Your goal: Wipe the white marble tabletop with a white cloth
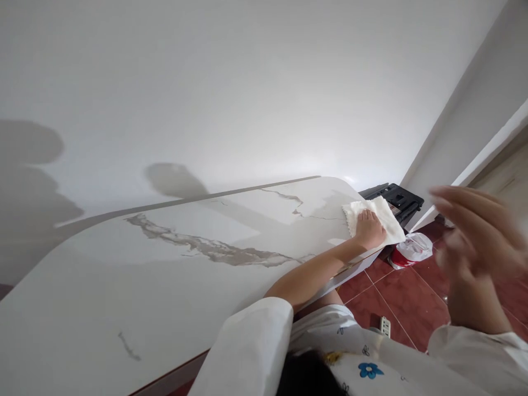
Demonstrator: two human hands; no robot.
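My left hand presses a white cloth with a scalloped edge onto the far right end of a white, marble-patterned tabletop. Its fingers are bent against the fabric, and part of the cloth hangs past the table's edge. Raised off to the right, over the floor, is my right hand. It is blurred by motion, with fingers stretched out toward the left and nothing visible in them.
A white wall runs along the table's back edge. Beyond the right end stands a black case-like object, with a white and red plastic bag below it. A power strip lies on the red tiled floor.
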